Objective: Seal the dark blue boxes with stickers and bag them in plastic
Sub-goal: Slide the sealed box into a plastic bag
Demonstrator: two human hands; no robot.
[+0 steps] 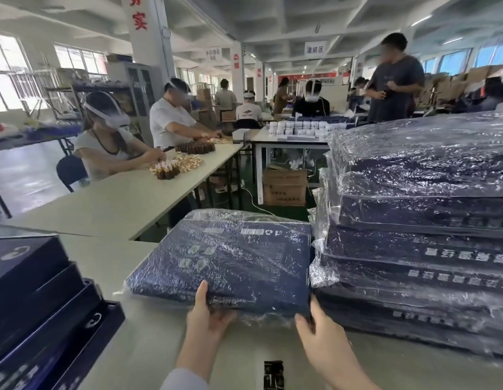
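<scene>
left grip (208,319), right grip (318,330) hold bagged box (230,257)

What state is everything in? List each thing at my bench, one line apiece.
Held dark blue box: inside a plastic bag, gripped at its near edge by both hands.
Left hand: grips the box's near edge, thumb on top.
Right hand: grips the box's near right corner.
Bagged boxes: stacked on the right, each in plastic.
Unbagged boxes: stacked on the left, no plastic.
</scene>
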